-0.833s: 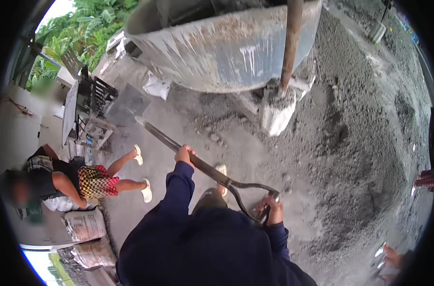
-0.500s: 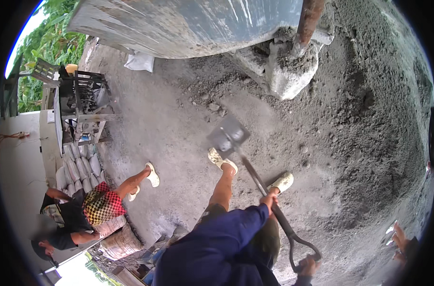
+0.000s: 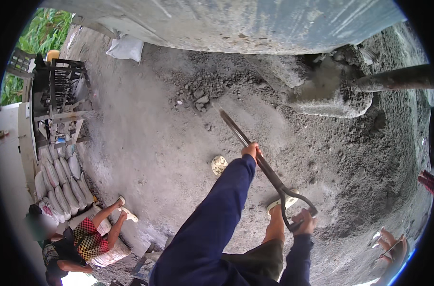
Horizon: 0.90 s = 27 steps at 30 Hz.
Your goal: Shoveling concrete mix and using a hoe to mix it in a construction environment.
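Note:
A D-handled shovel (image 3: 270, 174) slants across the middle, held in both hands. My left hand (image 3: 251, 150) is wrapped round the lower shaft. At the grip end, my right hand (image 3: 304, 222) is closed on the D-handle. The shovel's far end meets a low heap of grey gravel and sand (image 3: 216, 86) with a few larger lumps; its blade is mostly hidden there. Below the shaft, a pale clog (image 3: 219, 165) is on one of my feet, and the other clog shows behind the handle.
A large grey metal body (image 3: 255, 33) spans the top, above a cement-crusted block (image 3: 331, 106) and a thick pole (image 3: 393, 79). Sandy gravel (image 3: 350, 190) slopes at right. Stacked sacks (image 3: 64, 183) and a seated person (image 3: 90, 238) are at left; another person's feet (image 3: 388, 245) show lower right.
The shovel blade has moved forward and left from near my foot into the gravel heap. Both arms reach farther forward. The person at left has gone from standing to sitting.

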Tool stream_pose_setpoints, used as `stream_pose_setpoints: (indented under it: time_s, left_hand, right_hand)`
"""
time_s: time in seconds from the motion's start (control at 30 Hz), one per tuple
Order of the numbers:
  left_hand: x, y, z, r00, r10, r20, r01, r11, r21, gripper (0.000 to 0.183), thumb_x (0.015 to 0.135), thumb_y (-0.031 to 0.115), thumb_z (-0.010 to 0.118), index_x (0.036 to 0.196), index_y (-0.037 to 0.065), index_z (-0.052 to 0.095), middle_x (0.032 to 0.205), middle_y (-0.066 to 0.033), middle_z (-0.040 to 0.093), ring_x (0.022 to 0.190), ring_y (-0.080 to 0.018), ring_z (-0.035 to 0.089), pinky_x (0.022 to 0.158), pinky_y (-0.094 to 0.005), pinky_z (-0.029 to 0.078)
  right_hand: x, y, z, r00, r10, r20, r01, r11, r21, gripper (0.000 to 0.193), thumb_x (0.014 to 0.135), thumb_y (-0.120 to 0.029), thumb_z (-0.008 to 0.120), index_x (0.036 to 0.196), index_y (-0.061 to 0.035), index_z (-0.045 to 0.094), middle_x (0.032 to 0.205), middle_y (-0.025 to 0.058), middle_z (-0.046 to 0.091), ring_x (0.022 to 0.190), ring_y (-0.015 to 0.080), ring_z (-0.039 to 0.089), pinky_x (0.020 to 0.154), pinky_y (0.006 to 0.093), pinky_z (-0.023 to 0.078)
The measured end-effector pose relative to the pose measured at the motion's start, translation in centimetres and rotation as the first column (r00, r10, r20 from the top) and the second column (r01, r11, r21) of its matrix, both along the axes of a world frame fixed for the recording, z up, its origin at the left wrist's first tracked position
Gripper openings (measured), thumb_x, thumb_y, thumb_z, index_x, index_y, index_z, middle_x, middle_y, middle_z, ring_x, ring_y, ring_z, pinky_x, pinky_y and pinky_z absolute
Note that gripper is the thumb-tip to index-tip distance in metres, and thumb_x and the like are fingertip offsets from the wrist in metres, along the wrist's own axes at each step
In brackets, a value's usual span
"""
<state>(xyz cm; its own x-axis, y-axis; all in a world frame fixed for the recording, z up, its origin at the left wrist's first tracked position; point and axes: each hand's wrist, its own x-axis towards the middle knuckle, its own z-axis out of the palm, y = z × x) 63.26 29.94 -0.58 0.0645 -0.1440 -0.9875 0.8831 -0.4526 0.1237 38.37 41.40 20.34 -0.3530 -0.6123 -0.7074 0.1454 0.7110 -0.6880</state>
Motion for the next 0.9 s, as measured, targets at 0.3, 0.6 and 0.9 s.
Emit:
stream_pose_setpoints:
  time_s: [0.3, 0.6, 0.9]
  left_hand:
    - [25.7, -0.9, 10.9, 0.928, 0.096, 0.359, -0.044, 0.988, -0.15, 0.01, 0.072, 0.012, 0.056, 0.069, 0.008, 0.047, 0.053, -0.0056, 0.043, 0.043, -0.0192, 0.04, 0.043, -0.0357, 0.038]
    - [42.4, 4.7, 42.4, 0.515, 0.275, 0.812, -0.172, 0.961, -0.216, 0.009, 0.073, 0.011, 0.051, 0.068, 0.008, 0.044, 0.054, -0.0054, 0.04, 0.043, -0.019, 0.037, 0.042, -0.032, 0.034]
    - [25.6, -1.9, 61.5, -0.041, 0.369, 0.929, 0.641, 0.723, -0.258, 0.02, 0.071, -0.001, 0.054, 0.088, -0.003, 0.045, 0.068, -0.0056, 0.049, 0.057, -0.0133, 0.049, 0.051, -0.0272, 0.041]
  right_hand:
    - [21.1, -1.6, 3.4, 0.818, -0.093, 0.567, 0.194, 0.974, -0.12, 0.016, 0.066, -0.004, 0.056, 0.072, -0.0043, 0.042, 0.051, 0.0052, 0.041, 0.04, 0.0161, 0.041, 0.04, 0.0266, 0.035]
    - [30.1, -3.8, 19.4, 0.235, -0.078, 0.969, 0.104, 0.993, 0.055, 0.01, 0.067, 0.001, 0.052, 0.068, -0.0021, 0.043, 0.054, 0.0079, 0.044, 0.043, 0.0182, 0.042, 0.043, 0.0318, 0.037]
    - [25.2, -2.9, 25.1, -0.184, -0.206, 0.961, 0.095, 0.97, 0.226, 0.019, 0.076, -0.013, 0.052, 0.061, -0.0075, 0.043, 0.052, 0.001, 0.041, 0.049, 0.0122, 0.041, 0.052, 0.0278, 0.033]
